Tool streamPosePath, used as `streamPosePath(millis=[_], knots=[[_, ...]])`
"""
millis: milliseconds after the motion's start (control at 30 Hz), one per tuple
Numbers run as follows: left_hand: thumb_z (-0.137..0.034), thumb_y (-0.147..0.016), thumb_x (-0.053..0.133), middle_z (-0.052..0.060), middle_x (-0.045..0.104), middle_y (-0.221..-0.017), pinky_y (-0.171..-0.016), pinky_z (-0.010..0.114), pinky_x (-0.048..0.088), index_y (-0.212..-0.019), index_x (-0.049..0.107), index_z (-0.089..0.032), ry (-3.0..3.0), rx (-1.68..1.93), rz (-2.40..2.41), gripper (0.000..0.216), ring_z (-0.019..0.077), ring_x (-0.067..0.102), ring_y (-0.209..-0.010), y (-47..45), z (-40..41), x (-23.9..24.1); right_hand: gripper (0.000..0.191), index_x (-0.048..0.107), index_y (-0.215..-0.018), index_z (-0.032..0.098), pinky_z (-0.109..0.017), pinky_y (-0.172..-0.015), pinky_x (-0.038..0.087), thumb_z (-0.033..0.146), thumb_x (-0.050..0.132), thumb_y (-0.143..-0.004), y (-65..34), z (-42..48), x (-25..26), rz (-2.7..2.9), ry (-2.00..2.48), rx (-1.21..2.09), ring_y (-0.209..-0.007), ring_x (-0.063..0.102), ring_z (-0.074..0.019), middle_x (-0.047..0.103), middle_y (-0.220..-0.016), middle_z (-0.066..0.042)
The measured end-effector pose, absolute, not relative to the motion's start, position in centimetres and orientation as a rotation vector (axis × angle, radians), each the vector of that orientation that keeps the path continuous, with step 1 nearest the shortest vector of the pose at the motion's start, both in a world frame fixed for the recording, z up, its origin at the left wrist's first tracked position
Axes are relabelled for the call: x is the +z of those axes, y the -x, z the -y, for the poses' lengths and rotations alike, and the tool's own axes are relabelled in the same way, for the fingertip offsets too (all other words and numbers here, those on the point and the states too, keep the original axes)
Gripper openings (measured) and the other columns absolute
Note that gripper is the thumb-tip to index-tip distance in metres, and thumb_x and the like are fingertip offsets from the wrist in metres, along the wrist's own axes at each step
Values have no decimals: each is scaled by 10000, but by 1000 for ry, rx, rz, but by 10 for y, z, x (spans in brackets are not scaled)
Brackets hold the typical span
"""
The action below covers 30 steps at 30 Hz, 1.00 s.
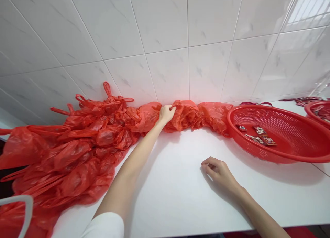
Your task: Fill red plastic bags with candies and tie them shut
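Observation:
My left hand (166, 114) reaches to the back of the white table (175, 183), its fingers closed on a thin red plastic bag (184, 116) in a row of crumpled bags along the wall. My right hand (216, 171) rests low over the table front, fingers curled and the thumb near the index finger; whether anything tiny sits between them is hidden. To its right stands a large red plastic basket (257, 152) with several small wrapped snack packets (266, 140) inside.
Tied, filled red bags (77, 155) are heaped on the left side of the table. A second red basket (318, 110) stands at the far right, near dark red packets (304, 101). A white tiled wall (167, 73) borders the back. A white curved bar (28, 210) shows lower left.

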State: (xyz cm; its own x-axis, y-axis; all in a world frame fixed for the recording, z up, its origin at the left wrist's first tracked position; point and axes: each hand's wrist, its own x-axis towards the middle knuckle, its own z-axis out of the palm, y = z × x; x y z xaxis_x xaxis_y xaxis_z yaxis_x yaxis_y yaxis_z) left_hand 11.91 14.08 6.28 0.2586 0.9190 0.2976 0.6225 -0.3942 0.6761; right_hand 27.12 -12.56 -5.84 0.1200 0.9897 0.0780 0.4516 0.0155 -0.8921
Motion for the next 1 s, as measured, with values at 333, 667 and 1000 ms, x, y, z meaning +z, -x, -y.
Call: streamPosePath(millis=[333, 667, 1000], knots=[[-510, -876, 594, 79, 742, -863, -745, 304, 517, -953, 710, -141, -1598, 885, -796, 395, 200, 677, -785, -98, -86, 38, 563, 596, -1209, 196, -388, -676, 581, 644, 596, -868, -273, 123, -48, 1091, 1271, 991, -784, 712, -246, 707, -1067, -129], [-482, -771, 805, 47, 746, -953, -774, 294, 519, -1020, 740, -195, -1177, 627, -590, 386, 188, 676, -849, -85, -10, -10, 360, 711, -826, 190, -393, -785, 574, 524, 795, -721, -260, 105, -34, 893, 1122, 1004, -814, 679, -243, 745, -850, -66], [-286, -768, 692, 21, 696, -830, -671, 262, 524, -906, 651, -198, -902, 945, -809, 169, 141, 638, -686, -44, -34, -3, 378, 724, -855, 277, -376, -795, 591, 463, 921, -591, -285, 100, -24, 510, 827, 1016, -826, 697, -195, 770, -973, -2]])
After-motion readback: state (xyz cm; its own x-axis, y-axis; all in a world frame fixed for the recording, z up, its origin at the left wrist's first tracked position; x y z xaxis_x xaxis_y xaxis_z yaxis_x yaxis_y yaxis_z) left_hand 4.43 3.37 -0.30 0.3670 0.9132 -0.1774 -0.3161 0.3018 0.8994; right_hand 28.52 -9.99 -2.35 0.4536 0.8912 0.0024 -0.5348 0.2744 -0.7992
